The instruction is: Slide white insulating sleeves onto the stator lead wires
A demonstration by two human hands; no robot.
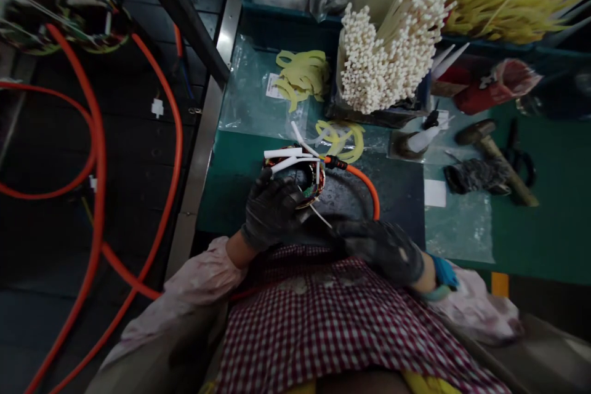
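A ring-shaped wound coil [319,181] lies on the bench near its front edge, with white sleeves [282,152] on its upper side and an orange cable [367,181] leaving it to the right. My left hand [272,209], in a dark glove, rests on the coil's lower left side, its fingers bent around the rim. To the lower right of the coil, my right hand [381,249], also gloved, has its fingers pressed together at a thin white string [321,216] that runs from the coil. The fingertips are dark and blurred.
Behind the coil lie yellow loops [341,140] and a box of white-tipped sticks [388,49]. On the right are a hammer [503,160], scissors [519,157], a glue bottle [420,140] and a red container [496,86]. Orange cables [99,166] hang at the left beside a metal edge [196,178].
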